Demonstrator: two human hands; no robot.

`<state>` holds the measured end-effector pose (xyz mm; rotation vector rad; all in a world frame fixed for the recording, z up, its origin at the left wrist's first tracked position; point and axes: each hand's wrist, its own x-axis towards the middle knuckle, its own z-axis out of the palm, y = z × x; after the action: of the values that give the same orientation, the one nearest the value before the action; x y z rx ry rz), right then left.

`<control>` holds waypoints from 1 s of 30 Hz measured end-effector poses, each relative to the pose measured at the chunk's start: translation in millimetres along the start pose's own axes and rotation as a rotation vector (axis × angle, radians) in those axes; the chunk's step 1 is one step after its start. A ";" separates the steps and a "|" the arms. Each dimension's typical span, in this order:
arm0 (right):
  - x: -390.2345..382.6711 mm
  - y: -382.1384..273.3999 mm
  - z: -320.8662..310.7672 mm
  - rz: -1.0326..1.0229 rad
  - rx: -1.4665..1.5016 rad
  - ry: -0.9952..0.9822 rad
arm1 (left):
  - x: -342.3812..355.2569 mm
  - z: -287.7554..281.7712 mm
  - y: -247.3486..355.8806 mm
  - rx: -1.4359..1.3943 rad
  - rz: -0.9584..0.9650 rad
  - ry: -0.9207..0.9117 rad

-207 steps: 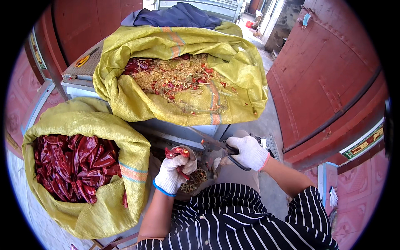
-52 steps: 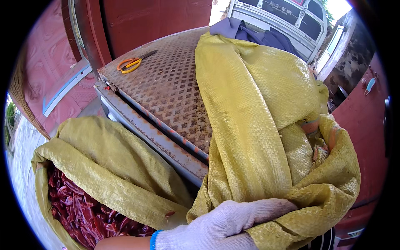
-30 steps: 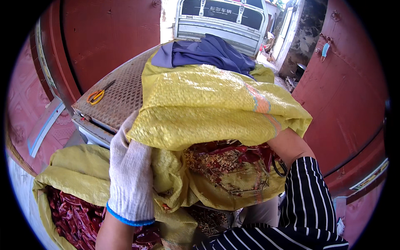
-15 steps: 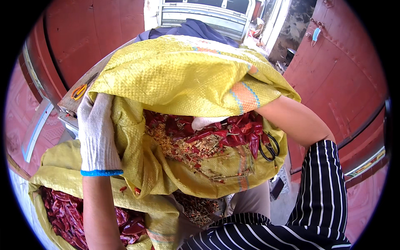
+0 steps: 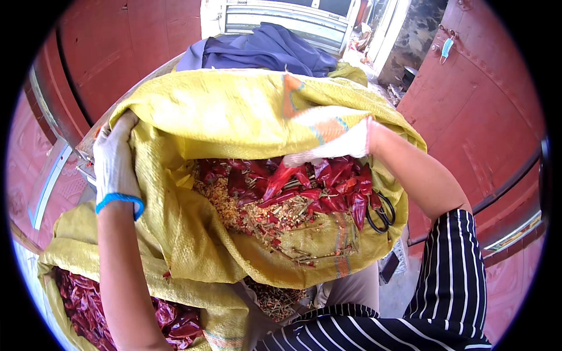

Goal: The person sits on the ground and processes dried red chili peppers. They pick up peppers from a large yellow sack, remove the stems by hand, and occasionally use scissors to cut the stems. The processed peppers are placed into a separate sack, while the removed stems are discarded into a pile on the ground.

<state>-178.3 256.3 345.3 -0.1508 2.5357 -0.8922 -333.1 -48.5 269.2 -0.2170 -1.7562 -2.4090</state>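
My left hand (image 5: 117,158), in a white knit glove with a blue cuff, grips the rim of a yellow woven sack (image 5: 199,111) at its left side. The sack's mouth gapes toward me. Inside lie dried red chilies (image 5: 339,199), with loose pale seeds and stem bits (image 5: 257,213) in front of them. My right hand (image 5: 333,143), gloved too, reaches in under the upper flap, its fingers together. A red chili (image 5: 280,182) hangs at its fingertips, slightly blurred. Black-handled scissors (image 5: 380,213) rest at the sack's right inner edge.
A second yellow sack (image 5: 225,307) at the lower left holds more red chilies (image 5: 82,304). Seeds and stems lie in a heap (image 5: 275,295) below the sack's front edge. Dark blue cloth (image 5: 263,50) is bunched behind. Red doors (image 5: 480,117) stand on both sides. A phone (image 5: 389,266) lies low right.
The upper flap has been lifted back, opening the sack's mouth wider. My left hand has moved slightly left with the rim. My right hand, mostly covered before, now shows above the chilies.
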 end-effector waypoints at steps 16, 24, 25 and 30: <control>171.4 66.2 -70.9 0.102 -0.860 0.605 | 41.9 -57.7 -31.8 1.654 0.944 0.192; 176.1 68.1 -88.3 0.206 -0.209 0.365 | 7.6 -47.4 -71.0 1.682 1.462 -0.396; 164.6 71.2 -93.2 0.160 0.012 0.364 | 11.6 -54.9 -73.6 1.750 1.370 -0.461; 89.9 87.3 -115.5 -0.171 0.404 0.297 | 51.7 -80.3 -101.4 1.944 1.086 -0.492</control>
<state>-306.3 368.7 337.7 -0.1151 2.5660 -1.5766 -406.8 -96.3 161.2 -1.0047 -2.2347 0.4353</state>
